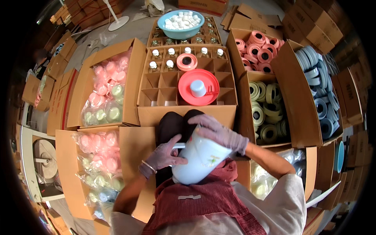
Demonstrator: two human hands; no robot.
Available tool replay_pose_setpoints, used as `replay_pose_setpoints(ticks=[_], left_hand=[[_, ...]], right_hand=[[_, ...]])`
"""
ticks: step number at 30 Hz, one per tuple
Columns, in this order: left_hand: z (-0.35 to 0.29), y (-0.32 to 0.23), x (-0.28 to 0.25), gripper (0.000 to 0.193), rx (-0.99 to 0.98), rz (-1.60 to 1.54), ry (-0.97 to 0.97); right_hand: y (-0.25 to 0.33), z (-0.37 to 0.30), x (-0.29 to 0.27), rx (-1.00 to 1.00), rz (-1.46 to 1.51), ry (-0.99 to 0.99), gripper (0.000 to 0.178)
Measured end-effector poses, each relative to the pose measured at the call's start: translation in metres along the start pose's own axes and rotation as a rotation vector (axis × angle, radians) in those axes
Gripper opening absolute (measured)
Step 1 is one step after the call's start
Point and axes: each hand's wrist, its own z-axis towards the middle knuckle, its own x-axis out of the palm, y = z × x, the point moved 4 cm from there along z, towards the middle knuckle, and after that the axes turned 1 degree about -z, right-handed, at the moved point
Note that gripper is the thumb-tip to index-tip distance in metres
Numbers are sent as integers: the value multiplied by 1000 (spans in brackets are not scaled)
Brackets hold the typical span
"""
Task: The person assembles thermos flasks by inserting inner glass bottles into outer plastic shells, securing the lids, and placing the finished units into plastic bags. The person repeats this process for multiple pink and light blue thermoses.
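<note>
A light blue plastic jug [201, 158] with a side handle lies tilted across my lap. My left hand [162, 156], in a greyish glove, holds it at the handle, fingers against its wall. Over its upper end is my right hand [217, 131], also gloved, fingers curled on the rim and side. Just ahead stands a divided carton [188, 117]. On its dividers rest a red round dish [186, 94] with a light blue cup [198, 87] in it, and a pink ring-shaped part [187, 58]. White-capped glass bottles [171, 64] fill several far compartments.
A blue basin [182, 34] of white caps sits on a farther carton. Left cartons hold bagged pink and green parts [107, 84]. To the right are cartons of pink rings [258, 51], pale green rings [268, 105] and blue-grey rings [323, 98]. Stacked boxes [313, 25] stand behind.
</note>
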Motion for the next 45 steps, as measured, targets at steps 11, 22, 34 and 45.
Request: replay_pose_setpoints(ticks=[11,22,34,45], left_hand=[[-20,19,-4,85,264,145,248],[-54,79,-21,41,-54,-621,-150],[68,44,-90,32,497,-2210,-10],[97,7,-73,37,489,-2313,86]], right_hand=[[80,-42,17,-451,-227,270,86],[69,30,8,-488,-92,64,67],[-281,177,-38,117,-1167,-30,56],[-47,83,-57,-405,-495,-443,80]])
